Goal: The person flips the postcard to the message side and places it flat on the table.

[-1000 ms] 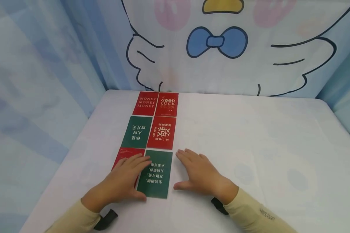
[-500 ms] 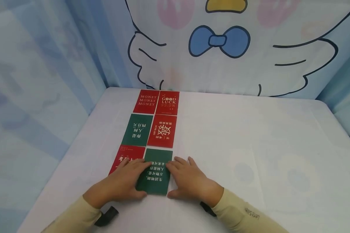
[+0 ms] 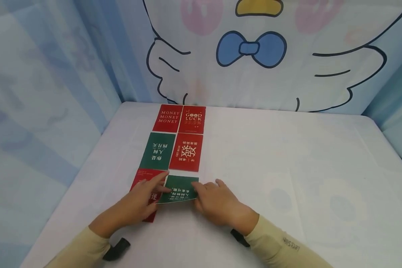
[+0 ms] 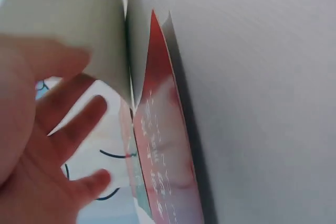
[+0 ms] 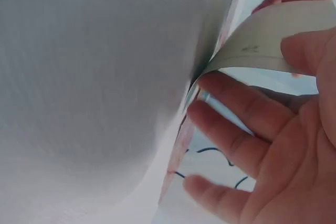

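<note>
A green card (image 3: pixel 182 184) with white Chinese characters has its near edge raised off the table, and it bends. My right hand (image 3: pixel 219 204) pinches its right side. On its left side my left hand (image 3: pixel 130 208) holds it, thumb against the underside and fingers toward the printed face. Both wrist views show the card's pale underside (image 4: pixel 100 24) curving up. Partly hidden under my left hand lies a red card (image 3: pixel 150 216) with white characters; in the left wrist view, its near corner stands up slightly from the table.
Beyond lie a green card (image 3: pixel 157 152), a red card (image 3: pixel 186 152) with a large character, a red MONEY card (image 3: pixel 167 118) and a red GOOD LUCK card (image 3: pixel 192 119). The white table (image 3: pixel 288 167) extends right. A printed curtain (image 3: pixel 254 82) stands behind.
My right hand has moved left to the green card and taken hold of it. The card's near edge, flat before, is now lifted and bent. My left hand has taken hold of its left side.
</note>
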The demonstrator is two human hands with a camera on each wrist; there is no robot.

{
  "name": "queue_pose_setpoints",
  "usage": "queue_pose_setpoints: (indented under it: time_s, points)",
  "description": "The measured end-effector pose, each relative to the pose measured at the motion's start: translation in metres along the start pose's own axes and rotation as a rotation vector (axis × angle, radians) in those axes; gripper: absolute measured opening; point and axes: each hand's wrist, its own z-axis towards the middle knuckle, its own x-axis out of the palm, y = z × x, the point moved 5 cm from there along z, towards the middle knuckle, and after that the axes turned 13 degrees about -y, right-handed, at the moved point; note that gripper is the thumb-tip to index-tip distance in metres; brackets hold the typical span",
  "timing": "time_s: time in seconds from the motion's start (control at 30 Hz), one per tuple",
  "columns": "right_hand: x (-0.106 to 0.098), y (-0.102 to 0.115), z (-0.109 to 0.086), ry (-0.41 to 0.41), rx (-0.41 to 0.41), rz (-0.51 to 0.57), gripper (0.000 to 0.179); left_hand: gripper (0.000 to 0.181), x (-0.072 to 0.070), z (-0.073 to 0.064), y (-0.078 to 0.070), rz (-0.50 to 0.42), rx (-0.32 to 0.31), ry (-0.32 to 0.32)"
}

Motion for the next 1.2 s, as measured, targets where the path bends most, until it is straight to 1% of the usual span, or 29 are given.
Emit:
queue_pose_setpoints:
  time_s: [0.1,0.17,0.27,0.33,0.4,0.5,0.57,0.63,0.77,0.9,1.03,1.2]
  points:
    - [-0.008,-0.002,0.003,-0.108,-0.025,0.046,0.043,0.086,-0.005,0.005,-0.003,0.001,-0.002,-0.120]
    - [-0.015,-0.003,0.005,-0.218,-0.045,0.089,0.043,0.084,-0.009,0.009,-0.006,-0.010,0.005,-0.198]
    - [-0.022,-0.005,0.005,-0.355,-0.031,0.196,0.048,0.083,-0.013,0.012,-0.009,-0.031,0.026,-0.298]
    - [-0.024,-0.007,0.005,-0.427,-0.014,0.265,0.052,0.083,-0.015,0.013,-0.011,-0.044,0.051,-0.356]
    - [-0.023,-0.009,0.004,-0.465,0.010,0.328,0.056,0.084,-0.016,0.013,-0.011,-0.059,0.049,-0.397]
    - [-0.022,-0.010,0.004,-0.483,0.033,0.375,0.060,0.079,-0.016,0.013,-0.011,-0.071,0.026,-0.431]
    - [-0.022,-0.011,0.006,-0.469,0.044,0.399,0.060,0.074,-0.016,0.014,-0.011,-0.075,0.004,-0.427]
    - [-0.022,-0.011,0.007,-0.434,0.057,0.412,0.060,0.065,-0.015,0.015,-0.011,-0.070,-0.007,-0.410]
    - [-0.019,-0.012,0.011,-0.314,0.109,0.435,0.056,0.056,-0.014,0.018,-0.010,-0.039,-0.018,-0.357]
    - [-0.014,-0.012,0.014,-0.219,0.122,0.381,0.051,0.057,-0.010,0.021,-0.007,0.019,-0.015,-0.298]
    - [-0.011,-0.014,0.017,-0.180,0.119,0.308,0.048,0.060,-0.007,0.023,-0.004,0.075,-0.016,-0.253]
    - [-0.009,-0.015,0.020,-0.139,0.145,0.290,0.047,0.061,-0.005,0.024,-0.001,0.123,-0.034,-0.222]
